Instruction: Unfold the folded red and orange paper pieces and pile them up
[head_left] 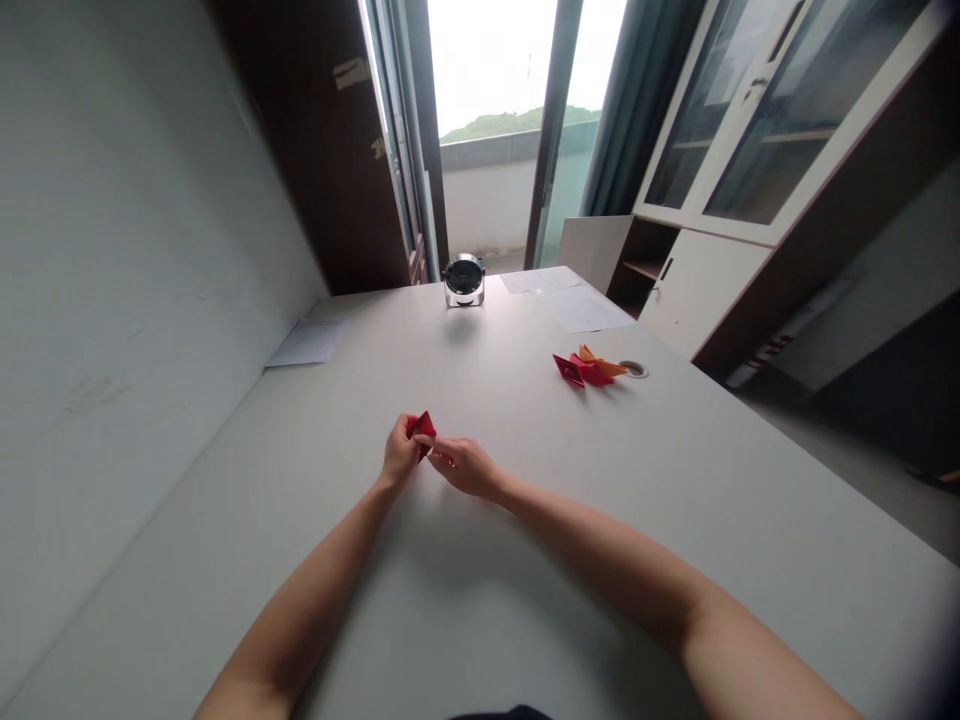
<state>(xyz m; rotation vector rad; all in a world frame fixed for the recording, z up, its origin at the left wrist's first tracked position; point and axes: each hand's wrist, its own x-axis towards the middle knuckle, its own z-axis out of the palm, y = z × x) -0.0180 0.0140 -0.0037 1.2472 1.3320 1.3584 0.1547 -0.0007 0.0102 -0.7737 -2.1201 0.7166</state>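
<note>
Between my two hands is a small piece of folded red paper (426,424), held just above the white table with one point upward. My left hand (400,447) is closed around its left side. From the right, my right hand (466,466) reaches in with thumb and index finger at the paper's right edge; its other fingers are curled. Part of the paper is hidden behind the fingers. Farther right on the table sits a group of folded paper pieces, red ones (581,371) and an orange one (602,362).
The white table (300,520) meets a wall on the left. A round black fan-like device (464,277) on a silver stand is at the far edge. Paper sheets (592,308) lie back right, another sheet (306,343) back left. A cable hole (634,369) is beside the folded pieces.
</note>
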